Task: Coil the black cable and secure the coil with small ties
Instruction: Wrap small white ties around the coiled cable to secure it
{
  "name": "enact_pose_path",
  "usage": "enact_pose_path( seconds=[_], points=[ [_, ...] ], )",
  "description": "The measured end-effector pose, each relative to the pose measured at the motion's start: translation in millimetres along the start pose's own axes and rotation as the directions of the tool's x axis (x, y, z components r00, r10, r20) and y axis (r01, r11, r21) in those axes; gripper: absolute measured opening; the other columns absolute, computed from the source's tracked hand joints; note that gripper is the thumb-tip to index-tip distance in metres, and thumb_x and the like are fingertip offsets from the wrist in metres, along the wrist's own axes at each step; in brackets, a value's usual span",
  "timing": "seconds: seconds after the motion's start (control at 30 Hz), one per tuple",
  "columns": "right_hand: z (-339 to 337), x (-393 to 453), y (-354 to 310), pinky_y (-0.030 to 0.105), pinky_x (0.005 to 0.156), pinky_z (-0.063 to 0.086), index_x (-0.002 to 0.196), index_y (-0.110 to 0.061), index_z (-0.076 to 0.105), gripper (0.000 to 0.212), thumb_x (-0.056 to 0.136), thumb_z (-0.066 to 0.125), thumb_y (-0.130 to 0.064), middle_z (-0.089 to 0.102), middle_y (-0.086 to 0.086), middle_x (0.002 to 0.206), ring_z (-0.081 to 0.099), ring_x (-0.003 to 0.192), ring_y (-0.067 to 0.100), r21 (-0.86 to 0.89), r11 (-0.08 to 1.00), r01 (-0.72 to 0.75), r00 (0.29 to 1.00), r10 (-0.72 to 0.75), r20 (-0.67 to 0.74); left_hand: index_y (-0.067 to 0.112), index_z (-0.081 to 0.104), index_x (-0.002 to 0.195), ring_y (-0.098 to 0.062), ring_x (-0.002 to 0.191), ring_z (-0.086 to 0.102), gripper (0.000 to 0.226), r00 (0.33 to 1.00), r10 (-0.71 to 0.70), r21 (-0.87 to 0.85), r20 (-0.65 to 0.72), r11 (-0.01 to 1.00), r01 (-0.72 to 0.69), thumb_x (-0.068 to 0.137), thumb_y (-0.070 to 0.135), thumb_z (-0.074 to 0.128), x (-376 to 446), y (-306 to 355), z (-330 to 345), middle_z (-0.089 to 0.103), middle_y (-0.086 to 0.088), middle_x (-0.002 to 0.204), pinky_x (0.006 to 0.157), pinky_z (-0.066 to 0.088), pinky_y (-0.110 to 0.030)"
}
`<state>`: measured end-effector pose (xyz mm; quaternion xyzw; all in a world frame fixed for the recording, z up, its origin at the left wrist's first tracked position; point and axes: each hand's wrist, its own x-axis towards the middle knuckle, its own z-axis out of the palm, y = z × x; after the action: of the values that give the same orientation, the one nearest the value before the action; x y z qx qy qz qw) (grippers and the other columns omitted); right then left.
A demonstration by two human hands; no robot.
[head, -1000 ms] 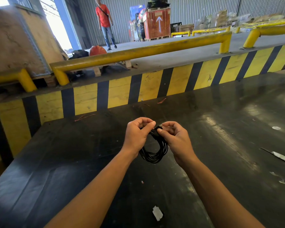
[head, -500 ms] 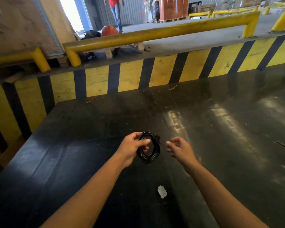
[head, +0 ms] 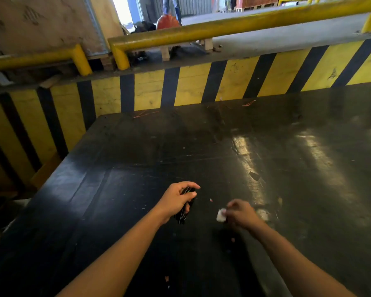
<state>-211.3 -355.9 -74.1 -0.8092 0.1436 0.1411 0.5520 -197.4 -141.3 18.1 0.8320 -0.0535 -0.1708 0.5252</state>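
Observation:
My left hand (head: 177, 200) grips the coiled black cable (head: 183, 213), whose loops hang below my fingers just above the black table (head: 137, 168). My right hand (head: 239, 213) is lower and to the right, apart from the coil. Its fingertips pinch a small white piece (head: 221, 215) at the table surface. The frame is blurred, so I cannot tell whether the white piece is a tie or a scrap.
A yellow-and-black striped wall (head: 191, 86) borders the table's far edge, with yellow rails (head: 234, 26) above it. Thin orange wire bits (head: 145, 114) lie at the far edge. A dark scrap (head: 254, 175) lies right of centre. A person's legs (head: 170, 6) stand far behind.
My right hand let go of the coil and dropped right and down onto the white piece. My left hand kept the coil and turned it edge-on. The view tilted further down.

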Motion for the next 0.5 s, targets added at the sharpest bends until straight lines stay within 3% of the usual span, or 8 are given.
enact_pose_path(
  seconds=[0.07, 0.17, 0.23, 0.33, 0.5],
  points=[
    [-15, -5, -29, 0.021, 0.047, 0.043, 0.093, -0.011, 0.059, 0.015, 0.082, 0.068, -0.007, 0.061, 0.007, 0.072, 0.053, 0.052, 0.013, 0.335, 0.941, 0.051, 0.998, -0.036, -0.050, 0.022, 0.067, 0.102, -0.004, 0.047, 0.051, 0.016, 1.000, -0.003, 0.036, 0.012, 0.999, 0.003, 0.092, 0.014, 0.057, 6, 4, 6, 0.058, 0.000, 0.074, 0.055, 0.047, -0.017],
    [-37, -16, -72, 0.019, 0.049, 0.043, 0.080, -0.014, 0.062, 0.009, 0.084, 0.064, -0.007, 0.063, 0.007, 0.072, 0.054, 0.047, 0.006, 0.503, 0.845, 0.183, 0.983, -0.147, -0.110, 0.021, 0.069, 0.102, -0.004, 0.049, 0.050, 0.017, 0.998, -0.017, -0.009, 0.066, 1.000, 0.017, 0.088, 0.029, 0.063, 19, 19, 17, 0.059, 0.002, 0.071, 0.053, 0.044, -0.017],
    [-49, -23, -93, 0.019, 0.049, 0.043, 0.075, -0.015, 0.062, 0.012, 0.084, 0.065, -0.007, 0.063, 0.008, 0.069, 0.054, 0.047, 0.006, 0.505, 0.817, 0.277, 0.960, -0.220, -0.172, 0.021, 0.070, 0.101, -0.006, 0.049, 0.049, 0.020, 0.993, 0.019, -0.096, 0.119, 0.995, -0.007, 0.087, 0.035, 0.064, 28, 35, 25, 0.056, 0.001, 0.068, 0.054, 0.042, -0.019],
    [-64, -35, -114, 0.018, 0.049, 0.042, 0.073, -0.015, 0.065, 0.012, 0.082, 0.067, -0.007, 0.062, 0.004, 0.064, 0.053, 0.048, 0.007, 0.451, 0.801, 0.394, 0.917, -0.307, -0.255, 0.016, 0.068, 0.101, -0.009, 0.048, 0.045, 0.016, 0.975, 0.119, -0.209, 0.186, 0.975, -0.079, 0.092, 0.026, 0.058, 39, 62, 36, 0.051, 0.001, 0.064, 0.050, 0.039, -0.019],
    [-84, -43, -126, 0.015, 0.044, 0.041, 0.079, -0.008, 0.067, 0.002, 0.082, 0.067, -0.007, 0.059, -0.001, 0.056, 0.050, 0.042, 0.001, 0.293, 0.809, 0.509, 0.836, -0.384, -0.392, 0.006, 0.064, 0.099, -0.011, 0.048, 0.042, 0.015, 0.941, 0.252, -0.258, 0.225, 0.947, -0.192, 0.095, 0.015, 0.053, 47, 96, 47, 0.046, -0.005, 0.065, 0.048, 0.037, -0.019]
  ],
)
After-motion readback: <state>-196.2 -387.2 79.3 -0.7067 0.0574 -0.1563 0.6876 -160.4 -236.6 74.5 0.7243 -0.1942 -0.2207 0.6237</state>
